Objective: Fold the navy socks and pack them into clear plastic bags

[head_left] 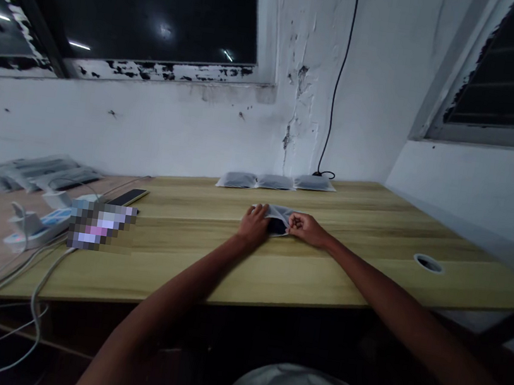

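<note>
A frosted plastic pouch (pixel 278 211) lies on the wooden table between my two hands. Something dark (pixel 277 226) shows at its near side; what it is I cannot make out. My left hand (pixel 254 224) is closed on the pouch's left end, with the fingers bent over its top. At the right end, my right hand (pixel 305 228) pinches the pouch's edge between thumb and curled fingers. Beyond the hands, three similar pouches lie in a row near the wall: a left one (pixel 238 180), a middle one (pixel 276 182) and a right one (pixel 314 183).
To the left are a power strip (pixel 49 221) with plugs and white cables, a dark phone (pixel 128 197) and a blurred-out device (pixel 101 228). More plastic packets (pixel 39 173) lie at the far left. A cable hole (pixel 429 263) opens at the right. A black cord (pixel 334 101) hangs down the wall.
</note>
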{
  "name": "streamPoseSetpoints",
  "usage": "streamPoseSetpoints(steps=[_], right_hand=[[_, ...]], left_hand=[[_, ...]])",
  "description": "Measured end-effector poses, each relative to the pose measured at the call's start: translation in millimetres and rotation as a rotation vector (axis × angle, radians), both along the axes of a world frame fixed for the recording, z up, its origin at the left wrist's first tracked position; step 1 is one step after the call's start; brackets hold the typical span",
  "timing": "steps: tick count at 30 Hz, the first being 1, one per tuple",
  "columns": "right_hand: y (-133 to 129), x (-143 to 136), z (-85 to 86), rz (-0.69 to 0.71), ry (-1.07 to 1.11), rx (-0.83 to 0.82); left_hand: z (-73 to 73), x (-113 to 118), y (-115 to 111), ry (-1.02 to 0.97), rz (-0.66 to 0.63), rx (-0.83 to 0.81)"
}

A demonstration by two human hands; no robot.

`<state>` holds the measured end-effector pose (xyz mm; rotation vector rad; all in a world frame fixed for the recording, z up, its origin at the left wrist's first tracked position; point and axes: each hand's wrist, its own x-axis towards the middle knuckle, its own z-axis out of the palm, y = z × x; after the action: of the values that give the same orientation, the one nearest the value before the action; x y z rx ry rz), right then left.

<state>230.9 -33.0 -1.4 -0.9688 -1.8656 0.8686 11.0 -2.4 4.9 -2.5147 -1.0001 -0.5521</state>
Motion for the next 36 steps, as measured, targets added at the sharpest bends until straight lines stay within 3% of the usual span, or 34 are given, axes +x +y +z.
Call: streamPoseSetpoints(steps=[9,13,16,20,23,26,28,33,36], right_hand=[[23.3,35.6,-6.5,-0.207,-0.122,0.101],[31.9,47.0,-11.0,-0.296,-0.15,0.108],[36.9,51.8,-15.7,-0.417,-0.203,0.161],[40.6,56.5,-18.4,-0.527,-0.252,0.183],[39.9,56.6,-16.8,-0.466,-0.279,0.222],[36.9,52.9,-15.2,-0.393,-0.368,0.272],[34.0,50.0,-14.9,-0.427,-0.446,0.277],[23.4,43.3,-7.5,-0.583,-0.553,0.321],[15.1,34.0,-0.5,-0.386,-0.496,0.344]], left_hand=[[16.1,-4.4,-18.8,0.004,-0.309,0.025],[17.1,3.0,-29.6,-0.1,-0.515,-0.11],[17.4,6.0,-36.8,-0.282,-0.632,-0.309],[21.9,0.8,-39.5,-0.6,-0.494,-0.63],[25.6,-5.5,-33.3,-0.796,-0.384,-0.913],[25.0,-9.9,-25.3,-0.829,-0.301,-1.251],[22.2,-11.1,-21.7,-0.832,-0.24,-1.404],[17.9,-11.2,-19.2,-0.945,-0.132,-1.492],[19.6,-12.6,-19.5,-0.975,-0.136,-1.514]])
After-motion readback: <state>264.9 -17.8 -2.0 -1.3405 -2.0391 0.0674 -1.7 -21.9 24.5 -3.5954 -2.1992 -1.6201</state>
